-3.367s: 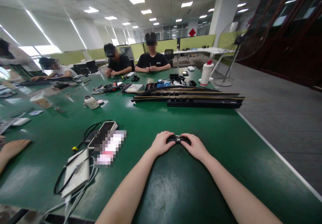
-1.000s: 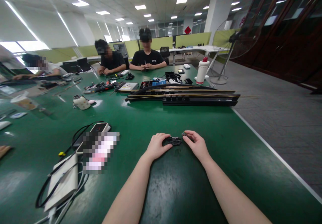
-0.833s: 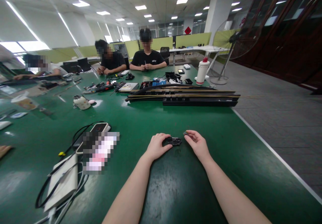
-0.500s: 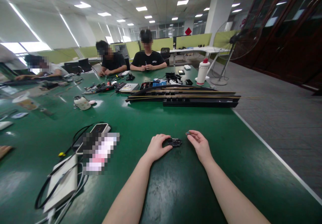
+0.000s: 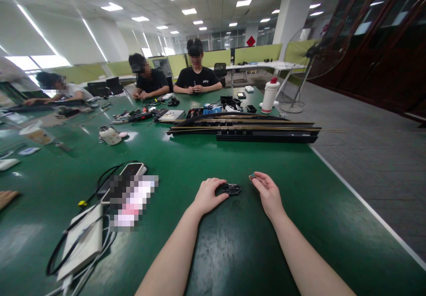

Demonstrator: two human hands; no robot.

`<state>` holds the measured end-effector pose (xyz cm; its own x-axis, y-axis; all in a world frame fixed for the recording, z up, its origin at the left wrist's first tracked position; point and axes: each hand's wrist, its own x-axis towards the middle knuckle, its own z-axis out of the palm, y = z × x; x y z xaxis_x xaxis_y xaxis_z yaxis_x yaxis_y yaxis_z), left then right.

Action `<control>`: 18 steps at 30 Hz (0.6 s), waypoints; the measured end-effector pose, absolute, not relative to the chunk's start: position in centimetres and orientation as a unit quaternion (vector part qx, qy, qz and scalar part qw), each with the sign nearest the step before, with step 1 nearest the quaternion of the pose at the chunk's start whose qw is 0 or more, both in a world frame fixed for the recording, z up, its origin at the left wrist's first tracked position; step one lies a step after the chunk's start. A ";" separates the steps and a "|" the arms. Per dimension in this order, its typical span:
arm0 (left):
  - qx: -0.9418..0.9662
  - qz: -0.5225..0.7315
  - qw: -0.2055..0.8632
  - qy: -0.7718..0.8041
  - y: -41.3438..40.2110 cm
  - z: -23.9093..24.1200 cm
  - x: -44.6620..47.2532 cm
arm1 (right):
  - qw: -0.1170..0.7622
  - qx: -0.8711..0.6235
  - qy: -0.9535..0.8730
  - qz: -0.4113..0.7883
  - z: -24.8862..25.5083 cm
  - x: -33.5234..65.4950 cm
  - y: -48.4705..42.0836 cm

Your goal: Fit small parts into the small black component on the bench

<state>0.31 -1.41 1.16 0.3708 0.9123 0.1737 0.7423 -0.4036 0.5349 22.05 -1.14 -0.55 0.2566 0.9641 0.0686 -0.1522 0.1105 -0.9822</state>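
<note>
My left hand rests on the green table, thumb and fingers gripping the left end of a small black slotted plastic part that lies flat. Its right end sticks out beyond my fingertips. To the right of it, my right hand is raised a little above the table. A tiny grey-blue piece is pinched between its thumb and fingertips; its exact kind is too small to make out. The piece and the black part are apart.
Long black rails with thin brass-coloured rods lie across the table ahead. A white bottle stands behind them. At left are a phone, a white power bank and cables. Several people sit around the table; a hand shows at far left.
My right hand has shifted slightly right with the small piece, which now shows more of its blue-grey side. My left hand and the black part have stayed nearly still.
</note>
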 end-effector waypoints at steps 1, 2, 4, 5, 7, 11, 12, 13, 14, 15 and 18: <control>0.806 0.227 0.188 0.513 -1.4 1.1 0.3 | 0.622 -0.491 -0.411 0.451 -0.6 22.1 -1.1; 0.806 0.227 0.188 0.513 -1.4 1.1 0.3 | 0.623 -0.489 -0.410 0.452 -0.6 22.1 -1.1; 0.805 0.228 0.189 0.513 -1.3 0.9 0.3 | 0.624 -0.486 -0.406 0.456 -0.7 22.1 -1.1; 0.805 0.228 0.189 0.513 -1.3 0.9 0.3 | 0.625 -0.485 -0.402 0.461 -0.7 22.1 -1.1; 0.806 0.229 0.188 0.513 -1.3 0.8 0.3 | 0.628 -0.482 -0.388 0.472 -0.7 22.0 -1.2; 0.806 0.231 0.188 0.512 -1.3 0.8 0.2 | 0.631 -0.482 -0.367 0.485 -0.4 21.9 -1.2; 0.806 0.233 0.188 0.511 -1.3 0.8 0.2 | 0.630 -0.485 -0.367 0.483 -0.3 21.8 -1.2; 0.806 0.234 0.188 0.510 -1.3 0.8 0.2 | 0.628 -0.489 -0.369 0.479 -0.2 21.8 -1.2; 0.806 0.236 0.188 0.509 -1.3 0.8 0.2 | 0.625 -0.495 -0.373 0.475 -0.1 21.8 -1.2; 0.806 0.237 0.188 0.509 -1.3 0.8 0.2 | 0.620 -0.500 -0.379 0.470 0.0 21.7 -1.2; 0.807 0.238 0.188 0.507 -1.3 0.9 0.1 | 0.597 -0.509 -0.417 0.459 0.1 21.6 -1.3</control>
<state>0.11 -1.25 0.90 0.3723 0.9080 0.1923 0.7292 -0.4143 0.5446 21.65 -1.27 0.11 0.2306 0.9725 0.0313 -0.1227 0.0610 -0.9906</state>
